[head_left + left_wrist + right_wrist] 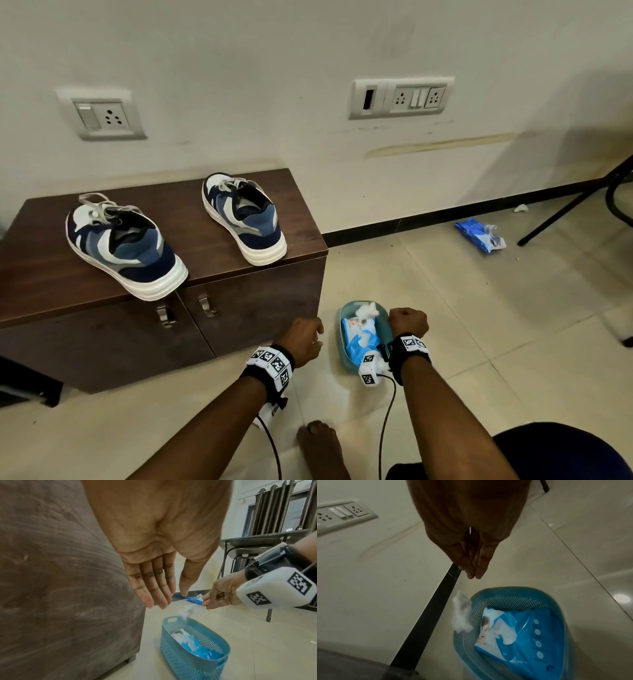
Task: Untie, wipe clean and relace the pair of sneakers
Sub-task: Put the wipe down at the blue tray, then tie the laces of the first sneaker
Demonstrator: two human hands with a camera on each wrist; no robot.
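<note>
R hand (221,595) over the blue basket (173,650), fingers loosely curled, thumb to fingertips, pinching nothing; white wipe (187,609) blurred in the air just below it, at the basket's far rim. L hand (154,555) flat, fingers straight & together, beside the cabinet (239,308). Wipes pack (522,635) inside basket. Both sneakers (123,243) (243,216) atop cabinet, apart, laces loose.

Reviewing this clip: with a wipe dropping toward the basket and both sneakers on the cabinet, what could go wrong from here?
1. The white wipe is at the basket rim under the right hand, so it may land on the floor.
2. The left sneaker overhangs the cabinet edge; a bump might tip it off.
3. Its loose laces could snag.
</note>
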